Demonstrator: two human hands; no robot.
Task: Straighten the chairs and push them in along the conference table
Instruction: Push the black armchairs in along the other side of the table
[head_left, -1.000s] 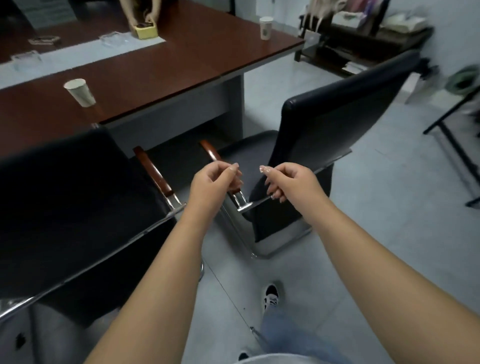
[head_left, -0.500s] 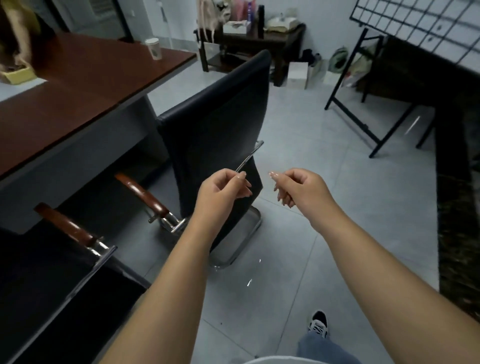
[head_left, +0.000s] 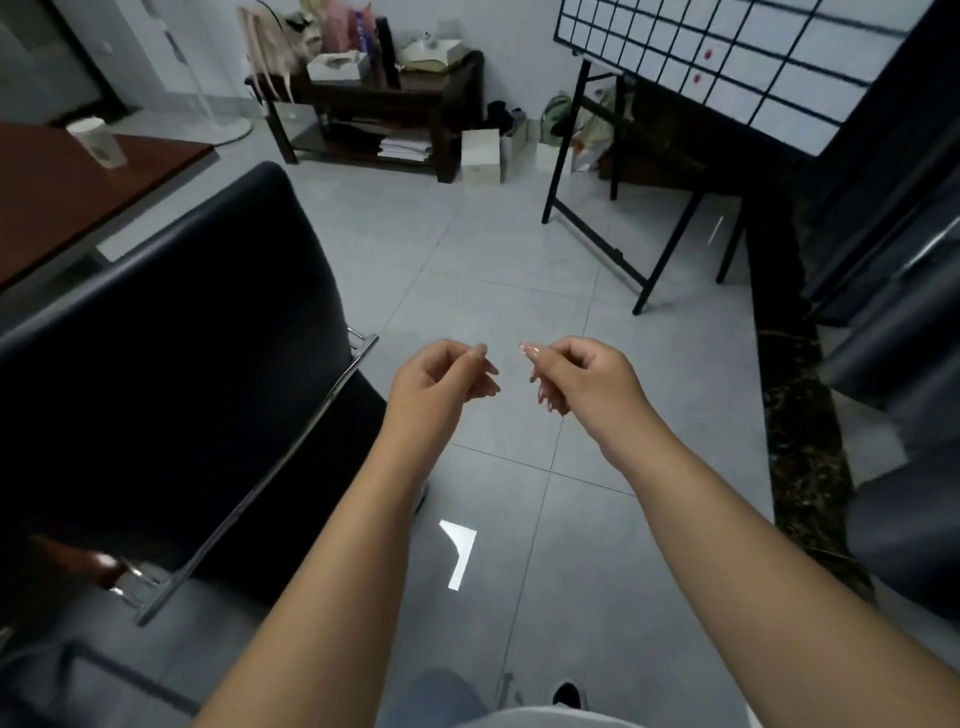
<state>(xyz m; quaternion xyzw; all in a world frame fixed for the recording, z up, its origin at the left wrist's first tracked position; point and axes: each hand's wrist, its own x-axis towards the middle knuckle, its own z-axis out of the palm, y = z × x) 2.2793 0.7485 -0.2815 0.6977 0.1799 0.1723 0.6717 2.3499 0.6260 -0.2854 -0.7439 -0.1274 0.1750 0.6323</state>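
Grey floor tiles (head_left: 509, 249) fill most of the view, with the task's things crowded to the left edge. Nearest is a black chair (head_left: 171, 332), its tall backrest toward the camera and its chrome frame rail (head_left: 291, 457) running down to a wooden armrest (head_left: 78, 558) at the lower left; it faces the brown desk (head_left: 62, 202), whose corner shows just beyond it. How far its seat sits under the desk cannot be told, since the backrest hides that. Its back looks slightly angled to the desk edge, so I judge it may still need squaring. The left hand (head_left: 439, 376) and right hand (head_left: 576, 376) hover side by side over the bare floor, to the right of the chair and apart from it, each with fingers loosely curled and thumb near the forefinger, holding nothing. A paper cup (head_left: 98, 141) stands on the desk near its corner. Further out, a dark shelf unit (head_left: 384, 104) with boxes and papers stands against the far wall, a gridded board on a black folding stand (head_left: 727, 78) leans at the right, and dark furniture (head_left: 909, 364) lines the right edge. Only this one chair is in view, so how many others remain to be pushed in cannot be judged; I would guess the work is somewhere midway.
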